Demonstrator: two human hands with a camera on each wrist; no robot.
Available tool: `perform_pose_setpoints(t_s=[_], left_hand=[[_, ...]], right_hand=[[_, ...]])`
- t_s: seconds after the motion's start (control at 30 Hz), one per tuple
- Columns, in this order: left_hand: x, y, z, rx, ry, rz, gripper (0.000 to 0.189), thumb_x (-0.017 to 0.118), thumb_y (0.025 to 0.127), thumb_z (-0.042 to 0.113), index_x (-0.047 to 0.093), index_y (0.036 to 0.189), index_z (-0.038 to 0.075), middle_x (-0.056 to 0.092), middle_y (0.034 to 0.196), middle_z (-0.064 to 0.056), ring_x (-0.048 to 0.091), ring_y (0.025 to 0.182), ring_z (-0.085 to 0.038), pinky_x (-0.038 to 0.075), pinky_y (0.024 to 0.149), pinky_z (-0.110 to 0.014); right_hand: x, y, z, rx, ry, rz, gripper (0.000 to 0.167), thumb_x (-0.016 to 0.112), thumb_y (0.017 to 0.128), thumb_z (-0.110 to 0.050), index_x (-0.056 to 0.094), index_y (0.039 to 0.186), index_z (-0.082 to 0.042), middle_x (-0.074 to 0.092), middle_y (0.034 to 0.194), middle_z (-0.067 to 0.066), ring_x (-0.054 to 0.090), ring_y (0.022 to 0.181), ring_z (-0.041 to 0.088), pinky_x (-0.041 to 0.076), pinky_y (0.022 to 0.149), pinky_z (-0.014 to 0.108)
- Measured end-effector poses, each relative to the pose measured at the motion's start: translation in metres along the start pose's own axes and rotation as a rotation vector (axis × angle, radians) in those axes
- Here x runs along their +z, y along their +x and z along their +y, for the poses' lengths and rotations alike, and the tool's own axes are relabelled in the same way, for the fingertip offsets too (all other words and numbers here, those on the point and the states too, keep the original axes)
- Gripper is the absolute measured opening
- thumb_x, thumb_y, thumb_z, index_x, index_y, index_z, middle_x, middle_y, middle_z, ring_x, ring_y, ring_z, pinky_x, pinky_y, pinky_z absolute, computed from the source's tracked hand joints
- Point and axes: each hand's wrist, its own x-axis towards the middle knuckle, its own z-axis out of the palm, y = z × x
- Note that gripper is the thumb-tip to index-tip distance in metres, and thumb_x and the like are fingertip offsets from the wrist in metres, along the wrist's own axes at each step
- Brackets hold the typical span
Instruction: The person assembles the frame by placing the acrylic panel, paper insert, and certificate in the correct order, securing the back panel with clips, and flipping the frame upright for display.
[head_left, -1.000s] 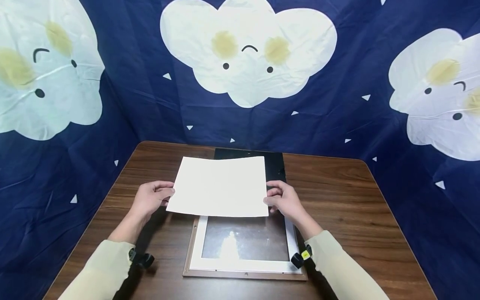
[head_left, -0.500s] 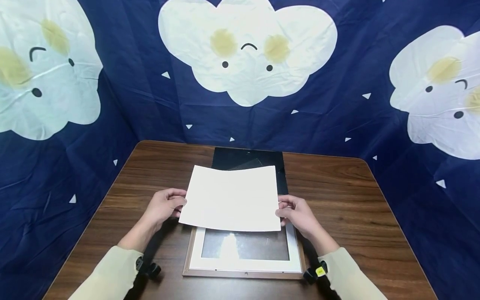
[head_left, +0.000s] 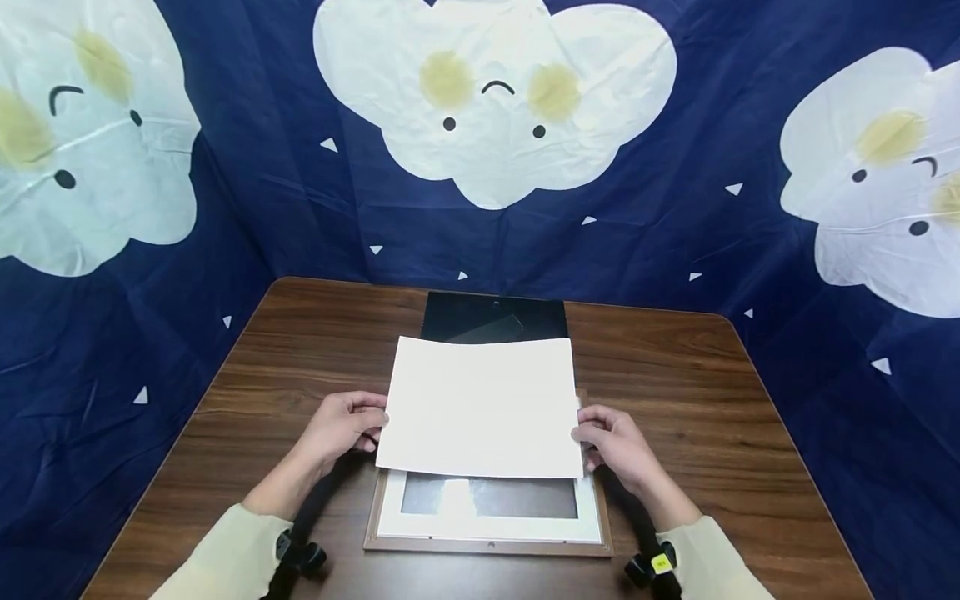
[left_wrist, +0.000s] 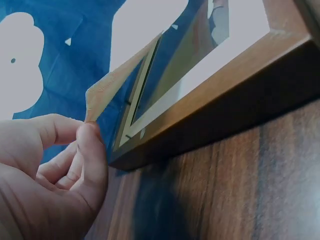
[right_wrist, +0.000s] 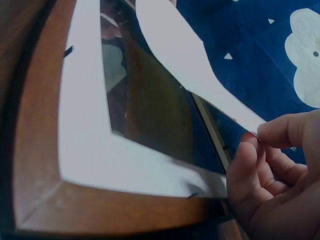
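A white sheet of paper [head_left: 480, 408] is held level by both hands above a wooden picture frame [head_left: 420, 546]. My left hand [head_left: 348, 425] pinches its left edge between thumb and fingers; my right hand [head_left: 617, 442] pinches the right edge. In the left wrist view the sheet [left_wrist: 120, 77] sags slightly and stays apart from the frame [left_wrist: 225, 95]. Inside the frame lie a white mat border [right_wrist: 145, 165] and a clear, reflecting pane [right_wrist: 150, 95]. The sheet hides the frame's far part in the head view.
A black panel [head_left: 495, 312] lies on the wooden table [head_left: 675, 392] behind the frame, partly covered by the sheet. A blue curtain with white clouds [head_left: 495, 100] hangs around the table's back and sides. Each wrist wears a small black camera [head_left: 303, 557].
Both hands have carried the sheet toward the person and a little to the right. It now covers more of the frame, and more of the black panel shows behind it.
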Motion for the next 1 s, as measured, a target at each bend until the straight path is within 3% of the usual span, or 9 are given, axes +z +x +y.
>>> perform_pose_setpoints(t_s=[0.4, 0.83, 1.0], left_hand=[[0.013, -0.016, 0.0, 0.038, 0.125, -0.063, 0.036, 0.07, 0.083, 0.0, 0.066, 0.117, -0.012, 0.069, 0.074, -0.004, 0.061, 0.059, -0.017, 0.048, 0.046, -0.028], [0.015, -0.033, -0.005, 0.016, 0.188, -0.111, 0.036, 0.073, 0.082, 0.0, 0.066, 0.116, -0.011, 0.068, 0.073, -0.005, 0.06, 0.058, -0.019, 0.048, 0.046, -0.027], [0.016, -0.038, -0.009, 0.003, 0.234, -0.126, 0.034, 0.075, 0.082, 0.003, 0.067, 0.113, -0.009, 0.069, 0.074, -0.004, 0.061, 0.057, -0.018, 0.048, 0.045, -0.029]], right_hand=[[-0.018, -0.02, 0.015, 0.023, -0.061, -0.037, 0.028, 0.07, 0.091, -0.007, 0.062, 0.113, 0.009, 0.067, 0.077, 0.006, 0.06, 0.065, 0.017, 0.051, 0.049, 0.027], [-0.026, -0.038, 0.024, 0.007, -0.042, -0.142, 0.041, 0.072, 0.089, -0.006, 0.053, 0.121, 0.012, 0.065, 0.076, 0.006, 0.061, 0.062, 0.015, 0.049, 0.046, 0.026], [-0.027, -0.041, 0.027, 0.027, -0.082, -0.167, 0.044, 0.073, 0.088, -0.007, 0.052, 0.123, 0.011, 0.068, 0.076, 0.008, 0.063, 0.061, 0.016, 0.048, 0.045, 0.025]])
